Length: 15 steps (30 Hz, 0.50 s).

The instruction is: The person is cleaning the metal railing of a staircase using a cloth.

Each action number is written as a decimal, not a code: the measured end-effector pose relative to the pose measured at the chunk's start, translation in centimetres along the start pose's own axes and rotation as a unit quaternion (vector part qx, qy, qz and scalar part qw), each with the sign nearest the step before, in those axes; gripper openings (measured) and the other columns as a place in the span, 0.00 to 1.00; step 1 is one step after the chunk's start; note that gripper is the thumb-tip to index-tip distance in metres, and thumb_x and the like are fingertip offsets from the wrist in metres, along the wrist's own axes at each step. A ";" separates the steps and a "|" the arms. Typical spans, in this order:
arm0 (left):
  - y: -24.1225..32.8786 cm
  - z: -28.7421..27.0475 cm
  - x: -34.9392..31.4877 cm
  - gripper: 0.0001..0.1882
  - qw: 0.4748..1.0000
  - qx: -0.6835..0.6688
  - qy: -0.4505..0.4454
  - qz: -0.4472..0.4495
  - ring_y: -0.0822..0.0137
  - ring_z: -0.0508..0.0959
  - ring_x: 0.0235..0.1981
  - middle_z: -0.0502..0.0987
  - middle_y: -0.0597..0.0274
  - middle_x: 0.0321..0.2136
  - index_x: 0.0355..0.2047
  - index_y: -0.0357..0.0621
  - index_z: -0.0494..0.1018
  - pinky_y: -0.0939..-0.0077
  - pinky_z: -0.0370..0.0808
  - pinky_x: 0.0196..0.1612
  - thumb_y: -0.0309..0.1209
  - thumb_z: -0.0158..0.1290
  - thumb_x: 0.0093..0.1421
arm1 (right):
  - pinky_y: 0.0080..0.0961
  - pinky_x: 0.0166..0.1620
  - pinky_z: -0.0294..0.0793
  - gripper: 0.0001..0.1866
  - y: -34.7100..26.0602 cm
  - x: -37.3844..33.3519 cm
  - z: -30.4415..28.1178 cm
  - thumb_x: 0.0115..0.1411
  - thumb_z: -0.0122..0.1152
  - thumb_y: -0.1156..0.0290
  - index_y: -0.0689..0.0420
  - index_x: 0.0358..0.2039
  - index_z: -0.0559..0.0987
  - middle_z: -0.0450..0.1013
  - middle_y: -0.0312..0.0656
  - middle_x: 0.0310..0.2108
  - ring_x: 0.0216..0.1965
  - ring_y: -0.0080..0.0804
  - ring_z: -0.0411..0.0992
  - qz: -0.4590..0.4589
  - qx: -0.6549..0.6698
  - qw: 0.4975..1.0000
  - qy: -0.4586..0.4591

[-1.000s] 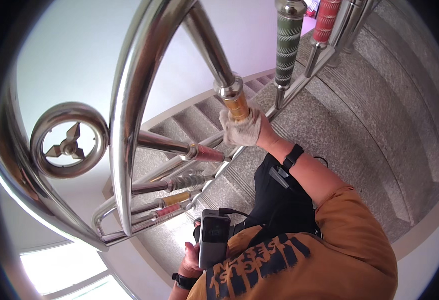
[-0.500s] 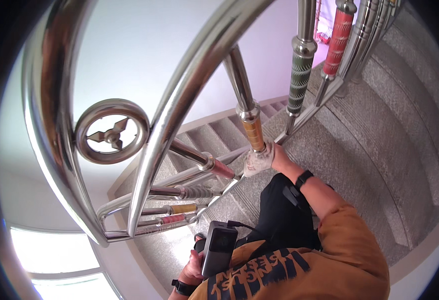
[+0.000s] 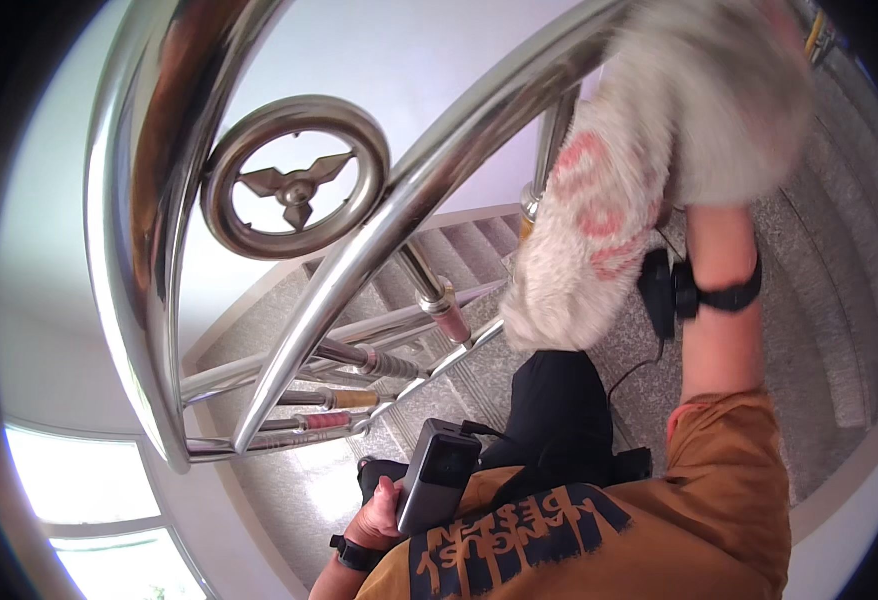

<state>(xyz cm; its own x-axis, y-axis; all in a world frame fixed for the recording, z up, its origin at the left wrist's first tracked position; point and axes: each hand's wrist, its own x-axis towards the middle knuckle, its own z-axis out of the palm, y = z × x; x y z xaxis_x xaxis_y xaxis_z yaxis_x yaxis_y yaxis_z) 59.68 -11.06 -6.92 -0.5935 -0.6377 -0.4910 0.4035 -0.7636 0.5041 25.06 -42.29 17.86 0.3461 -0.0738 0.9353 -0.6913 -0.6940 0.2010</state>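
Observation:
A fuzzy off-white cloth [image 3: 589, 245] with pink markings hangs in front of the metal handrail [image 3: 399, 210], its upper part smeared by motion. My right hand [image 3: 724, 150] is raised at the upper right with the cloth wrapped about it; the fingers are covered, and the cloth hangs from their grip. Low in front of my body, my left hand [image 3: 377, 515] is beside a dark grey box-shaped device [image 3: 439, 475] with a cable plugged into its top. The device hides most of that hand's fingers, so whether they hold it cannot be told.
A ring ornament [image 3: 297, 178] joins the two curved rails. Balusters with coloured sleeves, such as a yellow one [image 3: 349, 399], stand along the stair edge. Grey stone steps [image 3: 789, 330] curve away at right; more steps go down behind the railing. A bright window [image 3: 84, 475] is at lower left.
My right hand has left the foot of the yellow-sleeved baluster and risen toward the upper handrail with the cloth, which now hangs spread out. My left hand stays nearly in place.

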 end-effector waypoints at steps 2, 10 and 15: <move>0.4 0.5 1.2 0.52 1.000 0.021 -0.018 -0.004 0.68 0.72 0.43 0.73 0.56 0.42 0.50 0.32 0.63 0.77 0.66 0.49 0.72 0.35 0.45 | 0.34 0.46 0.64 0.24 1.2 2.9 -1.8 0.45 0.61 0.58 0.58 0.41 0.72 0.70 0.41 0.40 0.43 0.38 0.67 -0.059 -0.071 0.995 -0.026; 1.4 1.8 0.4 0.58 0.998 0.034 0.051 -0.014 0.65 0.72 0.35 0.72 0.54 0.35 0.49 0.36 0.63 0.73 0.68 0.42 0.78 0.37 0.34 | 0.28 0.45 0.64 0.19 -9.2 0.1 5.3 0.50 0.54 0.51 0.54 0.34 0.74 0.69 0.39 0.39 0.40 0.34 0.66 0.031 -0.036 0.999 -0.007; 0.9 1.5 0.0 0.57 1.000 -0.013 0.006 0.001 0.65 0.71 0.40 0.71 0.54 0.41 0.52 0.35 0.60 0.73 0.67 0.45 0.75 0.39 0.37 | 0.41 0.55 0.52 0.24 -15.2 -1.7 9.2 0.50 0.56 0.59 0.56 0.46 0.70 0.60 0.44 0.52 0.51 0.41 0.57 0.184 0.016 0.971 0.148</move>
<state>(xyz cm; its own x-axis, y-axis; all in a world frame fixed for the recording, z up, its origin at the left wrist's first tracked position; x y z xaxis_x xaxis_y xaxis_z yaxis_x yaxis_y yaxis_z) 58.96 -11.60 -5.39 -0.5847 -0.6400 -0.4985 0.4232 -0.7649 0.4857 40.79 -38.19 10.58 -0.1224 -0.1153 0.9858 -0.7114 -0.6823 -0.1682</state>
